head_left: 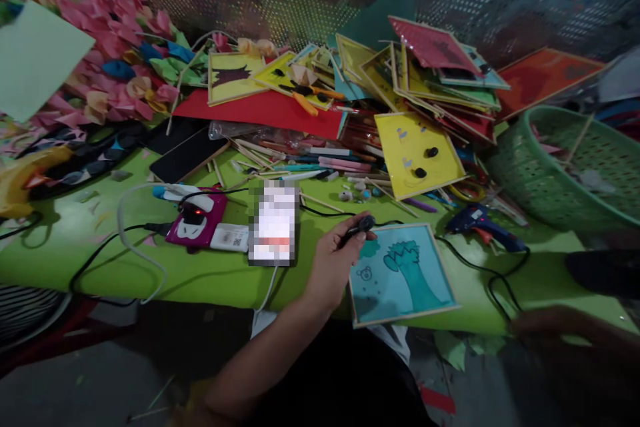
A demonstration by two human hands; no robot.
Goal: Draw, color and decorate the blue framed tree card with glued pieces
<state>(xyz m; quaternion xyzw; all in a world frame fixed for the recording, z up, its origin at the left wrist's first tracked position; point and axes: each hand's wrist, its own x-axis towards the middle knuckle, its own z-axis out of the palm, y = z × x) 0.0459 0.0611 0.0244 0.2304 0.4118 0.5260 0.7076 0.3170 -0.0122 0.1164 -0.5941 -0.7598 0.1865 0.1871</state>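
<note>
My left hand (336, 255) is closed, pinching a small dark, rounded object (367, 223) between thumb and fingers; its kind is unclear. The hand is over the left edge of a framed blue picture (405, 277), which shows a teal tree and a small bear face. At the lower right, my right hand (555, 325) is dim and blurred beside a black cable (495, 280), its fingers indistinct. A blue glue gun (485, 227) lies beyond the picture. A yellow framed piece (417, 153) bears two black lumps.
A lit phone (274, 223) stands beside a purple power strip (197, 220) with cables. Framed pictures (430, 73) are heaped behind pens and sticks. Pink paper flowers (110, 20) fill the left back. A green basket (520, 167) stands at right.
</note>
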